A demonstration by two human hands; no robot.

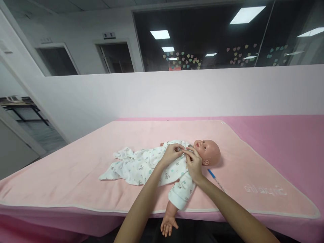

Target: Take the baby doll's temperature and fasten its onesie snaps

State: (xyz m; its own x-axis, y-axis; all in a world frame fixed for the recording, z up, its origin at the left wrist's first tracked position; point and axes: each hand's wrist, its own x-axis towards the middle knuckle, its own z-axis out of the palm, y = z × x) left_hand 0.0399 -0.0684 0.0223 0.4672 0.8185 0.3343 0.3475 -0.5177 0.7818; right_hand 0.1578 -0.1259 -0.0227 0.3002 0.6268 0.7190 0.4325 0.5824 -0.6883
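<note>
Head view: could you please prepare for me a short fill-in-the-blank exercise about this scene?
1. The bald baby doll wears a printed cloth garment whose ground colour is ____.
2. Unlike the bare left hand, the ____ hand is the nearer one to the doll's head.
3. The slim, straight stick has one ____ end.

Missing words: white; right; blue.
</note>
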